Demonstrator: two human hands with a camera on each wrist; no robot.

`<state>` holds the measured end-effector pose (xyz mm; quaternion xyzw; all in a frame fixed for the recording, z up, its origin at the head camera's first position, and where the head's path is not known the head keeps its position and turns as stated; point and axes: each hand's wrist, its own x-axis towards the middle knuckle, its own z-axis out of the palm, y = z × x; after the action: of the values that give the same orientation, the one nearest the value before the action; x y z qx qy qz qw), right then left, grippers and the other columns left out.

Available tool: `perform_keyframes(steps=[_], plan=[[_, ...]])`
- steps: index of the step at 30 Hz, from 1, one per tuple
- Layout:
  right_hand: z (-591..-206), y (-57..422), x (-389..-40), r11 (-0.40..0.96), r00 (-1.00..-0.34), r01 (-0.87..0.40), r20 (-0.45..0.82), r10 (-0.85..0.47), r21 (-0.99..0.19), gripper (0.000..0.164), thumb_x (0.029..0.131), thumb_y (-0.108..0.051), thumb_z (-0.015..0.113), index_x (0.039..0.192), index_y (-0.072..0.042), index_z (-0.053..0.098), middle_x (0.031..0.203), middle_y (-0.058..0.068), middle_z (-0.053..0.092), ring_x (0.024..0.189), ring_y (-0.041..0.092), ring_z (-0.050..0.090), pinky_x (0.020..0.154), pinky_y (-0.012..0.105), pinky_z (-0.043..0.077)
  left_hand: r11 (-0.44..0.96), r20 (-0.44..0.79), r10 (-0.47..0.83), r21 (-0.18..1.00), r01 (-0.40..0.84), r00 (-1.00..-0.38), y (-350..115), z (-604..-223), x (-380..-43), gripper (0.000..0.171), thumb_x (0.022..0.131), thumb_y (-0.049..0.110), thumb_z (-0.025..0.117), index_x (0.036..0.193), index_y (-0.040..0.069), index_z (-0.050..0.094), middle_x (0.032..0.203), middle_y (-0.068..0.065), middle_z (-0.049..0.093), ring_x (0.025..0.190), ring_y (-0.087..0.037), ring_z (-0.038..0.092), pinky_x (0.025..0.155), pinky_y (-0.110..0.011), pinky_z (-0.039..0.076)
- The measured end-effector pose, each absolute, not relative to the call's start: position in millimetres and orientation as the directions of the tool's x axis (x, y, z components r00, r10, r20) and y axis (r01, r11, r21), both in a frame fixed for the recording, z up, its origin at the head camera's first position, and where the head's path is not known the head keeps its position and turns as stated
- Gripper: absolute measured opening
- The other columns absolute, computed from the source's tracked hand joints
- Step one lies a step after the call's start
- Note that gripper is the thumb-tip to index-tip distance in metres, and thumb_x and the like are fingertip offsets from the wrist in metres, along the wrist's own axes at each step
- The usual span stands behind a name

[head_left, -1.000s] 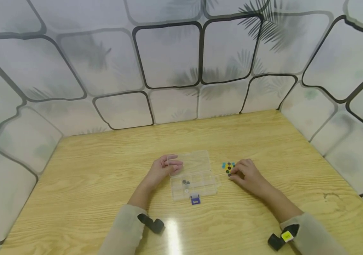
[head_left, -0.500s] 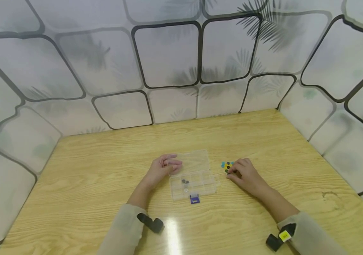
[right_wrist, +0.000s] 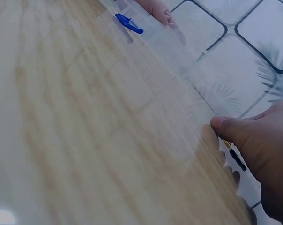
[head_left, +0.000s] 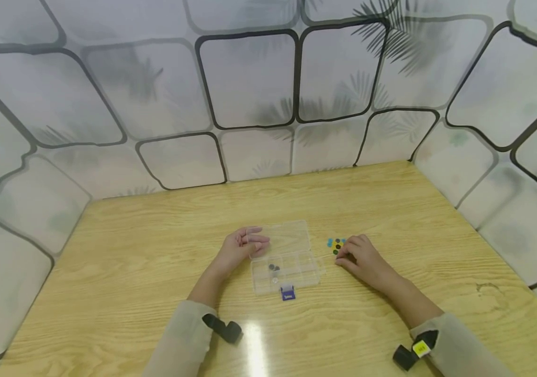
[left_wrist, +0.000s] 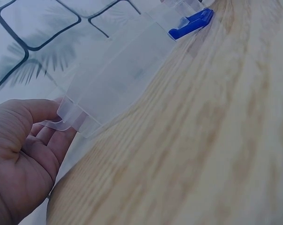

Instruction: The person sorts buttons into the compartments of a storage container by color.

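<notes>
Left hand (head_left: 236,252) grasps box (head_left: 287,256). Right hand (head_left: 366,262), right of box: cannot tell grip; careless nudge may scatter discs (head_left: 338,246).

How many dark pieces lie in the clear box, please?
2: left dark piece and right dark piece, both in the left half of the clear box; others may be hidden.
</notes>
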<state>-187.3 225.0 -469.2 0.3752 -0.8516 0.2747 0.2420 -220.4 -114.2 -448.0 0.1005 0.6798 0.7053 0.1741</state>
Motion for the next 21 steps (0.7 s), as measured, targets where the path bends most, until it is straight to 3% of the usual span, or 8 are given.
perform_keyframes(steps=[3,8,12,15,18,21], plan=[[-467.4,224.6,-186.6,0.559,-0.591,-0.779,0.628,-0.506,-0.284,0.022,0.067,-0.003,0.079,0.080,-0.010,0.063,0.082,0.000,0.056,0.080,0.014,0.044,0.068,0.023,0.038,-0.015,-0.096,0.383,0.994,-0.110,-0.919,-113.3,-447.2,-220.2,0.044,0.093,-0.004,0.052,0.135,-0.003,0.043,0.119,-0.021,0.063,0.103,-0.019,0.066,0.091,-0.031,0.054],[-462.9,221.5,-188.2,0.526,-0.560,-0.802,0.664,-0.496,-0.284,0.012,0.079,-0.012,0.074,0.083,-0.009,0.063,0.086,0.001,0.057,0.082,0.015,0.045,0.069,0.022,0.039,-0.020,-0.093,0.386,0.994,-0.109,-0.918,-113.4,-446.6,-219.6,0.045,0.092,-0.004,0.053,0.135,-0.003,0.043,0.119,-0.022,0.062,0.103,-0.019,0.066,0.091,-0.031,0.054],[-456.6,214.0,-190.2,0.515,-0.548,-0.809,0.678,-0.490,-0.283,0.016,0.075,-0.005,0.076,0.084,-0.007,0.063,0.087,0.003,0.056,0.082,0.016,0.045,0.070,0.023,0.038,-0.020,-0.094,0.387,0.994,-0.110,-0.917,-115.8,-447.6,-220.0,0.044,0.092,-0.004,0.053,0.135,-0.002,0.043,0.120,-0.022,0.061,0.105,-0.021,0.065,0.091,-0.031,0.054],[-452.5,209.2,-189.7,0.533,-0.588,-0.786,0.647,-0.485,-0.314,0.025,0.067,0.003,0.078,0.085,-0.006,0.062,0.088,0.002,0.055,0.084,0.015,0.043,0.067,0.021,0.040,-0.018,-0.094,0.390,0.994,-0.110,-0.916,-116.8,-448.4,-220.8,0.044,0.093,-0.004,0.052,0.135,-0.001,0.043,0.121,-0.023,0.061,0.106,-0.021,0.065,0.092,-0.031,0.054],[-450.4,205.3,-189.8,0.535,-0.607,-0.775,0.632,-0.483,-0.336,0.023,0.071,0.000,0.077,0.087,-0.007,0.062,0.090,0.002,0.054,0.087,0.016,0.042,0.064,0.020,0.042,-0.020,-0.091,0.392,0.994,-0.108,-0.915,-116.0,-448.7,-221.1,0.043,0.093,-0.004,0.052,0.135,-0.002,0.043,0.121,-0.023,0.061,0.105,-0.021,0.065,0.091,-0.032,0.054],[-448.8,200.1,-191.5,0.515,-0.575,-0.797,0.654,-0.491,-0.315,0.016,0.076,-0.007,0.075,0.087,-0.007,0.063,0.090,0.004,0.055,0.088,0.019,0.044,0.066,0.024,0.042,-0.020,-0.083,0.396,0.995,-0.100,-0.914,-114.7,-448.8,-220.8,0.044,0.093,-0.004,0.052,0.135,-0.003,0.043,0.121,-0.023,0.061,0.105,-0.020,0.065,0.091,-0.032,0.054]])
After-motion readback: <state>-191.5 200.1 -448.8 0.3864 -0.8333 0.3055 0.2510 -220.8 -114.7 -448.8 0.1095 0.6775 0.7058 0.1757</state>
